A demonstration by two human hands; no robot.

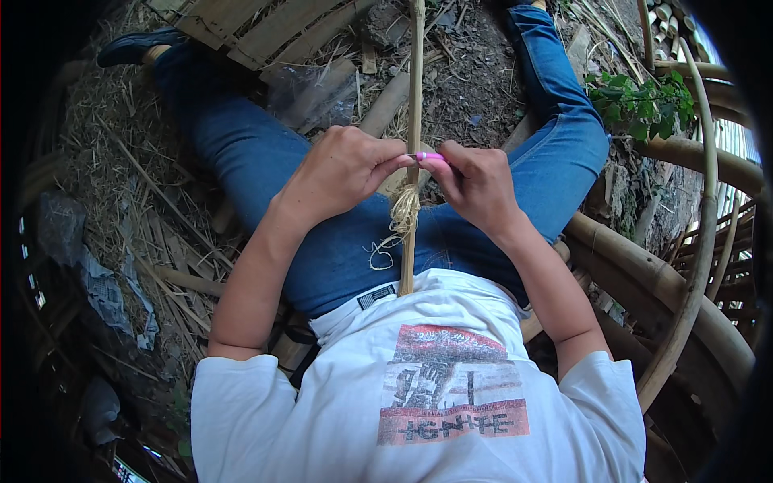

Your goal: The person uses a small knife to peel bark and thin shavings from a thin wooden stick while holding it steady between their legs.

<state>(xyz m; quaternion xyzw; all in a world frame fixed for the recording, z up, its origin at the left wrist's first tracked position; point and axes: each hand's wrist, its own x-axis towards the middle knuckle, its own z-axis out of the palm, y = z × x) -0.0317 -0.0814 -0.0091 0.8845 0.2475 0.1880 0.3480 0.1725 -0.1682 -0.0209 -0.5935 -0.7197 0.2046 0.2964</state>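
Observation:
A thin, pale wooden or bamboo stick [415, 97] stands between my legs, its near end against the waist of my shirt. Around it, just below my hands, hangs a tangled bundle of straw-coloured fibre or string [404, 211], with a loose curl trailing left over my jeans. My right hand [481, 181] is closed, pinching a small pink stick-like object [431, 155] crosswise at the stick. From the other side, my left hand [342, 171] pinches with thumb and forefinger at the dark, narrow end of that pink object. What exactly the left fingertips grip is too small to tell.
Slatted wood [278, 36] lies beyond my left leg, with clear plastic [310, 97] beside it. Straw and litter cover the left ground. Thick bamboo poles [628, 249] and a curved pole [708, 177] run along the right, near a leafy green plant [644, 105].

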